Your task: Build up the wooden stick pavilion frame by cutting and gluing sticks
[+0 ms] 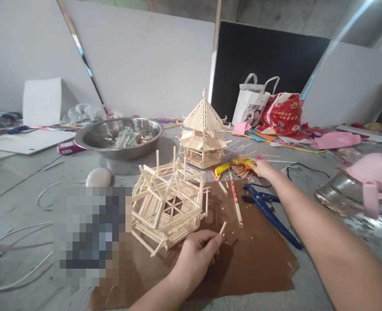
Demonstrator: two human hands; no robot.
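Note:
My left hand point(200, 250) pinches a short wooden stick point(223, 228) upright between thumb and fingers, in front of a half-built stick model point(173, 216). This model has a hexagonal base, railings and several upright or slanted sticks. Stretched far forward, my right hand point(261, 168) closes on the end of a yellow glue gun point(223, 170); its fingertips are partly hidden. The glue gun lies beside a stick pavilion point(203, 142) with a two-tier pointed roof. Blue cutters point(271, 216) rest under my right forearm.
A brown board point(252, 268) lies beneath the model. Wrapped sticks point(236, 198) lie near the cutters. A steel basin point(122, 151) stands back left, with a white round object point(99, 177) before it. At right are a pink-lidded glass pitcher point(342, 194) and cords; bags point(281, 114) stand behind.

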